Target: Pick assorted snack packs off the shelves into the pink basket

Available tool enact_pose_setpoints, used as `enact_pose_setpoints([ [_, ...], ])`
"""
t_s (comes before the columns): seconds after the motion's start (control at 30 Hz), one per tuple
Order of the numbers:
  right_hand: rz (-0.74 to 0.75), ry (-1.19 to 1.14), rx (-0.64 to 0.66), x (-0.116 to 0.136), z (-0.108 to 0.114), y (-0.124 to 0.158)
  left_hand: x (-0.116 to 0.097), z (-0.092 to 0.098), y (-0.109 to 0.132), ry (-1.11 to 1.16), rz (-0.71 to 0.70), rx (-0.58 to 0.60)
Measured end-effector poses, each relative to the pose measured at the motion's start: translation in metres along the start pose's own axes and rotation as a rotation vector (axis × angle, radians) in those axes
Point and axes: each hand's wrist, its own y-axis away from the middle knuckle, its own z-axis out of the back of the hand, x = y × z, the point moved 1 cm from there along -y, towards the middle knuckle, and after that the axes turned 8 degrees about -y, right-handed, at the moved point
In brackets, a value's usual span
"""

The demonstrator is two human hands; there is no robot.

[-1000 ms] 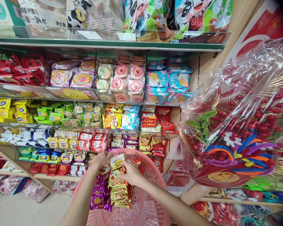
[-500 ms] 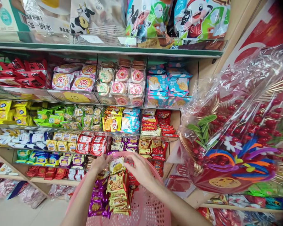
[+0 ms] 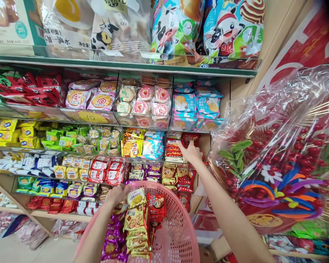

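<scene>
A: Where are you in the work?

B: I'd judge you are at the start of a pick. Your right hand (image 3: 191,152) is stretched out right of centre, fingers spread, with no packet visible in it. It is at the red-and-cream stack (image 3: 173,148) and the dark red stack (image 3: 189,137); you can't tell from this view whether a fingertip touches either.

A: And your other hand?

B: Your left hand (image 3: 116,194), low and left of centre, is curled over the rim of the pink basket (image 3: 178,230), which fills the bottom centre of the frame.

A: What would your next move call for?

B: Probably settling on one stack and closing your fingers around its packets, while your left hand steadies the basket.

A: Count for you?

B: You have one basket, with three groups inside: purple packets (image 3: 113,233) at its left, gold packets (image 3: 135,219) in the middle, red packets (image 3: 157,204) to their right. One pale yellow packet (image 3: 136,198) lies at the top of the gold ones. Two stacks lie by your right hand. Single packets overlap too much for you to count surely.
</scene>
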Motion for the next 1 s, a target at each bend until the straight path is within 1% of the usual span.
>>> enact_pose_setpoints([
  [0.07,-0.016,0.062,0.04,0.004,-0.001,-0.003,0.0,0.0,0.0,0.001,-0.001,0.004],
  [0.2,-0.002,0.11,0.049,0.013,0.0,-0.004,-0.002,0.003,0.002,0.002,-0.012,0.011],
  [0.33,-0.07,0.068,0.11,0.017,-0.001,-0.011,-0.004,0.007,0.005,0.001,-0.007,0.02],
  [0.47,-0.062,0.01,0.152,0.016,-0.005,-0.018,-0.003,0.005,0.003,0.013,-0.007,0.02],
  [0.6,-0.064,0.0,0.156,0.016,-0.008,-0.021,-0.001,0.003,0.001,0.014,-0.017,0.018],
  [0.73,-0.076,0.015,0.171,0.021,-0.01,-0.023,-0.002,0.005,0.003,0.017,-0.022,0.015],
  [1.0,-0.114,-0.159,0.148,0.017,-0.011,-0.023,-0.002,0.006,0.004,0.021,-0.012,0.02],
])
